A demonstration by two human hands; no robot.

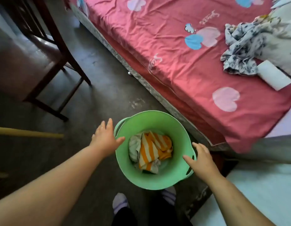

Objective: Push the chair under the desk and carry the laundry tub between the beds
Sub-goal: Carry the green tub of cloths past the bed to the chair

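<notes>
A green laundry tub (141,176) stands on the concrete floor in front of my feet, with an orange-and-white striped cloth (151,149) and pale laundry inside. My left hand (105,136) hovers open just beside the tub's left handle, fingers spread. My right hand (201,157) is open at the right handle, fingertips over the rim. Neither hand grips the tub. A dark wooden chair (48,51) stands at the upper left. The desk is not visible.
A bed with a red heart-patterned sheet (182,66) fills the upper right, carrying crumpled clothes (242,51) and a white block (273,75). A second bed with pale bedding (263,190) is at the lower right. A wooden pole (27,133) lies at the left.
</notes>
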